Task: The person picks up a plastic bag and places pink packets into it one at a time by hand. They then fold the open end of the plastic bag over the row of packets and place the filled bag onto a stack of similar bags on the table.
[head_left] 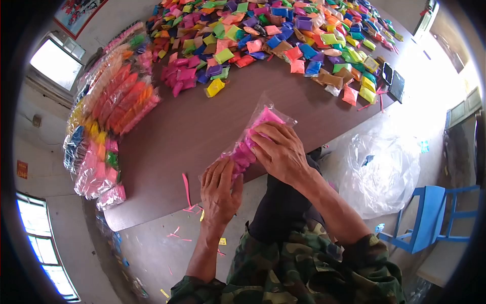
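A long clear plastic bag of pink packets [244, 148] lies slantwise near the front edge of the brown table [177, 126]. My left hand [220, 190] rests on its lower end, fingers bent over the plastic and pressed together. Over the upper part curls my right hand [280, 150], its fingers wrapped on the bag. The bag's loose clear end sticks out beyond the right hand. Both palms are hidden.
Many small coloured packets [253, 45] cover the table's far side. Filled clear bags [119, 101] are stacked at the left. A red strip [186, 190] lies near the front edge. On the floor at right are a large clear plastic bag [377, 167] and a blue chair [428, 218].
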A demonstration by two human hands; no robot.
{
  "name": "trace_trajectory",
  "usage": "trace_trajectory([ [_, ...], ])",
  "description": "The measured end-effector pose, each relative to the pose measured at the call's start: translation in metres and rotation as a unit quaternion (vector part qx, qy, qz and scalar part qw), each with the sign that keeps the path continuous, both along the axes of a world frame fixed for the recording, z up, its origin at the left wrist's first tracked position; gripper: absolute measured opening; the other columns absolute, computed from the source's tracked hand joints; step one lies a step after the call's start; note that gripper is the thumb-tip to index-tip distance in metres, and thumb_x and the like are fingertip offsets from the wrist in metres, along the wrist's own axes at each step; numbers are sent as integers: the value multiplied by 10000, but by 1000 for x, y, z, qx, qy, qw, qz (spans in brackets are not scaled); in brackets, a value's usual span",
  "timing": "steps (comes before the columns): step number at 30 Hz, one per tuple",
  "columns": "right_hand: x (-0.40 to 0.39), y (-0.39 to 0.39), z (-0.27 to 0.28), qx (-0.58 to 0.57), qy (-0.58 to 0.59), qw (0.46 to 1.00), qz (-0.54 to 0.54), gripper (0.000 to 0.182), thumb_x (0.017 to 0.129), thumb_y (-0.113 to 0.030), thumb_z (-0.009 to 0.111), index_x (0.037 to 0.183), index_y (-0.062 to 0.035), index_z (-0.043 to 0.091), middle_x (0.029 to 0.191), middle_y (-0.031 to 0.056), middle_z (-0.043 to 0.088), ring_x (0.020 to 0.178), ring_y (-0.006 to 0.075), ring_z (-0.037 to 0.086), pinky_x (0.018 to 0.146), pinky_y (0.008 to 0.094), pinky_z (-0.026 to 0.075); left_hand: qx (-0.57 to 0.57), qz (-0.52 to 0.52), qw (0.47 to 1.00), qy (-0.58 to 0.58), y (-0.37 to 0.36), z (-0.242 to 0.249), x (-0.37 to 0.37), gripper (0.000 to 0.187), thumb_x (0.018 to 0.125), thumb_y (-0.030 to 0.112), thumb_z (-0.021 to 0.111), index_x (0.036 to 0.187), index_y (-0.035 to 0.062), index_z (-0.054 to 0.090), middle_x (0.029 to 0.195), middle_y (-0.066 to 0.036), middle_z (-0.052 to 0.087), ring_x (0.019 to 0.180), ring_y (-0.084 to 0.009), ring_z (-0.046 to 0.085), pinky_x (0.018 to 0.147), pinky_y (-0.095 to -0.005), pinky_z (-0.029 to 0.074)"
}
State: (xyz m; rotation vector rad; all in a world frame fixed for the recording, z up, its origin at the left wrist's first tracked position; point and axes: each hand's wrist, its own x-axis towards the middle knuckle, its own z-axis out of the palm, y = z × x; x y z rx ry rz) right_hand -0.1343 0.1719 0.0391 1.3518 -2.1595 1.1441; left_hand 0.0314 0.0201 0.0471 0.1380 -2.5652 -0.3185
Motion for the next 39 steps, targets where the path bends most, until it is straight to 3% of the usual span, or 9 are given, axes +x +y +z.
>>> trace_trajectory([
  [4,1,-3,-2,11,-13,1000,7,362,827,-153,832,1160,-61,725,1293,94,628,1250,307,615,1089,454,474,17,28,999,-13,-3,18,-15,477,916,143,795,1343,0,638,1088,-137,761,983,-311,741,878,-453,563],
  [7,1,-5,-7,31,-14,999,2,475,790,-150,847,1239,-78,710,1335,105,607,1297,318,586,1115,463,451,35,53,998,-28,-5,24,-34,508,923,174,794,1362,-8,617,941,-119,763,823,-309,746,735,-448,583],
  [10,4,-5,-6,57,-38,998,-3,520,834,-170,842,1330,-110,694,1401,109,606,1357,335,564,1135,490,437,6,62,998,-32,-9,25,-52,455,925,212,791,1309,10,654,905,-137,755,784,-335,745,666,-456,582],
  [13,5,-7,-12,52,-30,998,-10,532,842,-179,836,1350,-125,687,1409,121,601,1362,352,559,1137,494,434,10,71,996,-60,-16,24,-63,319,917,182,799,1190,34,723,917,-158,743,749,-351,740,662,-457,575],
  [16,5,-8,-15,48,-19,999,-13,601,764,-161,850,1340,-122,687,1415,116,576,1363,344,543,1136,505,419,35,72,995,-64,-16,29,-70,187,923,185,782,1056,55,763,895,-151,739,765,-345,743,656,-454,575],
  [22,5,-11,-14,58,-15,998,-15,548,773,-182,848,1297,-100,711,1446,107,553,1375,331,521,1134,487,412,69,21,996,-54,-25,26,-80,111,946,137,721,950,28,740,877,-153,730,739,-368,717,649,-463,561],
  [25,3,-13,-16,52,-5,999,-15,464,818,-177,832,1267,-117,730,1433,87,587,1359,312,554,1109,473,443,87,17,994,-64,-27,22,-83,100,958,108,691,930,14,713,864,-171,717,730,-376,701,643,-456,547],
  [31,7,-13,-7,80,-9,996,-27,481,801,-177,838,1264,-114,724,1428,61,590,1366,287,538,1114,453,428,85,24,996,15,-19,16,-83,82,974,64,662,915,13,685,845,-183,696,719,-392,680,621,-457,531],
  [39,4,-18,2,115,-4,993,-24,352,828,-210,803,1159,-103,746,1332,55,633,1304,254,556,1068,439,422,22,-1,999,26,-22,11,-79,76,956,53,679,1031,47,694,900,-125,664,736,-356,707,617,-443,574],
])
